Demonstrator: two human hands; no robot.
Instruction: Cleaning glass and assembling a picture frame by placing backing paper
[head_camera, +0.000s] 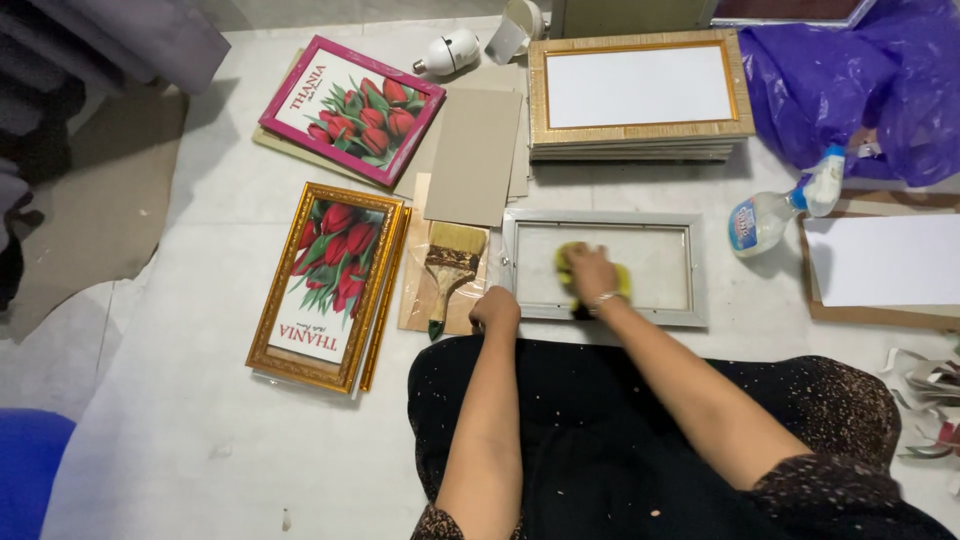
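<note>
- Here, the grey frame (604, 268) lies flat on the floor (200, 420), its long axis running left to right across the view, just beyond the person's dark-clad lap.
- Left of the grey frame: a wide paintbrush (449, 268) on a brown card, bristles pointing away from the person; further left, a gold frame (326, 285) holding a tulip print, long axis front to back.
- Beyond the grey frame: a stack of gold frames (640, 95); beyond and to the left, a grey backing board (475, 155) and a pink frame (352, 108).
- Right of the grey frame: a spray bottle (775, 213) lying on its side, then a white sheet (885, 260).
- Right hand (590, 272): pressed on a yellow cloth (572, 262) against the glass inside the grey frame, grip closed over the cloth.
- Left hand (495, 307): clenched, resting at the grey frame's near left corner; whether it touches the frame cannot be told.
</note>
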